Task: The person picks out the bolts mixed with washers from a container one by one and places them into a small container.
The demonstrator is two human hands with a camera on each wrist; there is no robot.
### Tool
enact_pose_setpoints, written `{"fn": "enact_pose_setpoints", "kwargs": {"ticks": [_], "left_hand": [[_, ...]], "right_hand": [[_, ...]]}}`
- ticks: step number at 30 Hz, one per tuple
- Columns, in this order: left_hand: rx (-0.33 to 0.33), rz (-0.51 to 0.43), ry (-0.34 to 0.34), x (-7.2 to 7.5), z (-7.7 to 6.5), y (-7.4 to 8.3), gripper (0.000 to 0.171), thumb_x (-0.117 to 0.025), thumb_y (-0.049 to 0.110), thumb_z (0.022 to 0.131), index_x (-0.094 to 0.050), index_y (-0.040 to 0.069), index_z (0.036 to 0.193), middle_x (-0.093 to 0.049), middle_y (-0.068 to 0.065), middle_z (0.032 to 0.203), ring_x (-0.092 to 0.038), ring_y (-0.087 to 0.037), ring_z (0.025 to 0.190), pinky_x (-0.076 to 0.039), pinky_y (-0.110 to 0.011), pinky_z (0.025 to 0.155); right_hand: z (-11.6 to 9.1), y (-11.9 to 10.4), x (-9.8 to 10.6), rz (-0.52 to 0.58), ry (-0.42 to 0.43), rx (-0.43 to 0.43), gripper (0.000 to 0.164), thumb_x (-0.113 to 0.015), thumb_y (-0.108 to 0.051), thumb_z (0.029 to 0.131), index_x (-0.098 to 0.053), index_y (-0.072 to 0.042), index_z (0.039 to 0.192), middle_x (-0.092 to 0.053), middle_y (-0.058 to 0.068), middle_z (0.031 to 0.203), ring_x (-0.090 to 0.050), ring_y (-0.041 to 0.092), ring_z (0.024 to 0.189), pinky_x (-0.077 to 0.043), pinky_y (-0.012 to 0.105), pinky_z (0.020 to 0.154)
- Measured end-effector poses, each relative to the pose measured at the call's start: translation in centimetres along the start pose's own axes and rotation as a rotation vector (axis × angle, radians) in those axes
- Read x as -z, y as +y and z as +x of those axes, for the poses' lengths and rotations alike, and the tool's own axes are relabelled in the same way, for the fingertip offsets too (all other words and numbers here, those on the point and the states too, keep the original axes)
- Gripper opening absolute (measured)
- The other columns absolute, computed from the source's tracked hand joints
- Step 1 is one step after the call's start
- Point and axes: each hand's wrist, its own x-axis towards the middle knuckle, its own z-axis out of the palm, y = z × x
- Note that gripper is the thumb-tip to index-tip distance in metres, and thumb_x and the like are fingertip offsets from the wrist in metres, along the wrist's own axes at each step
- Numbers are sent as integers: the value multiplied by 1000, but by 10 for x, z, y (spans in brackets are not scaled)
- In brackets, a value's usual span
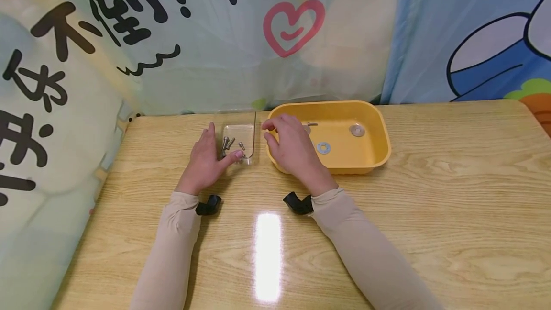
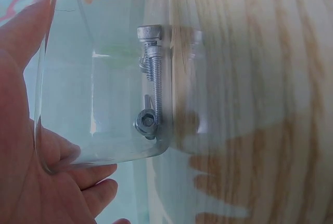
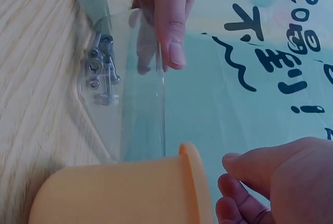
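Observation:
My left hand (image 1: 203,159) holds the clear plastic box (image 1: 254,133), its thumb over the near rim and its other fingers along the left side. Several metal screws (image 2: 151,78) lie on the box's floor, some with socket heads. The right hand (image 1: 297,149) hovers over the left end of the yellow bin (image 1: 370,159), its fingers loosely bent. No object shows between its thumb and fingers, though part of the palm side is hidden. Inside the bin lie a flat washer (image 1: 323,148), a round metal disc (image 1: 357,130) and a small screw (image 1: 312,124).
The box and the bin stand side by side near the back of the wooden table (image 1: 452,195). A printed cloth (image 1: 224,71) hangs behind and along the left. Black wrist cameras sit on both wrists.

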Motion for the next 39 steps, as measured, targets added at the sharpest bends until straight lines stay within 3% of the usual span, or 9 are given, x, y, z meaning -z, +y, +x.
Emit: {"fn": "enact_pose_setpoints", "kwargs": {"ticks": [10, 39], "left_hand": [[7, 5, -8, 0, 0, 0, 107, -60, 58, 96, 1, -3, 159, -7, -24, 165, -6, -37, 153, -9, -54, 122], [-7, 1, -9, 0, -1, -2, 106, -60, 57, 96, 1, -3, 159, -6, -23, 166, -5, -37, 153, -8, -54, 122]], "right_hand": [[1, 7, 8, 42, 19, -11, 19, -62, -11, 100, -70, -2, 115, -65, 12, 109, -55, 30, 103, -46, 41, 90], [6, 40, 25, 80, 43, -98, 22, -63, -9, 99, -68, 1, 117, -64, 17, 111, -57, 32, 105, -46, 43, 94]]}}
